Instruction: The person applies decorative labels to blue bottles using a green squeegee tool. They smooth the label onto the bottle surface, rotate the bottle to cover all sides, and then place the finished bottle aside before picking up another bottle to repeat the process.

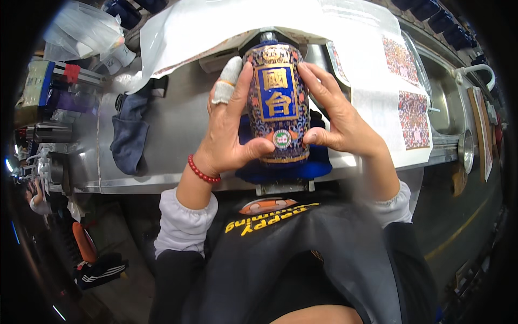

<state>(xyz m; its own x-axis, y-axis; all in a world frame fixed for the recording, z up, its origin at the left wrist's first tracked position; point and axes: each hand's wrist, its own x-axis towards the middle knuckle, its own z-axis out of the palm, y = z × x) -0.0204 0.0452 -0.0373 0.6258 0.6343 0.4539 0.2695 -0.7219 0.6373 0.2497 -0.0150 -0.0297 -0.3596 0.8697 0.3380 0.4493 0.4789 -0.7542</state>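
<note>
A dark blue bottle with a patterned floral wrap, gold lettering and a small round sticker lies between my hands, its neck pointing away from me. My left hand is along its left side, with a white cover on one finger and a red bead bracelet at the wrist. On the other side, my right hand presses fingers and thumb against the bottle's right edge. Both hands grip it together. Under the bottle is a blue cloth or pad, mostly hidden.
Printed pattern sheets lie on the right of the metal bench, under clear plastic film. A dark blue cloth rests at the left. A sink with a white tap stands far right. A plastic bag sits at the back left.
</note>
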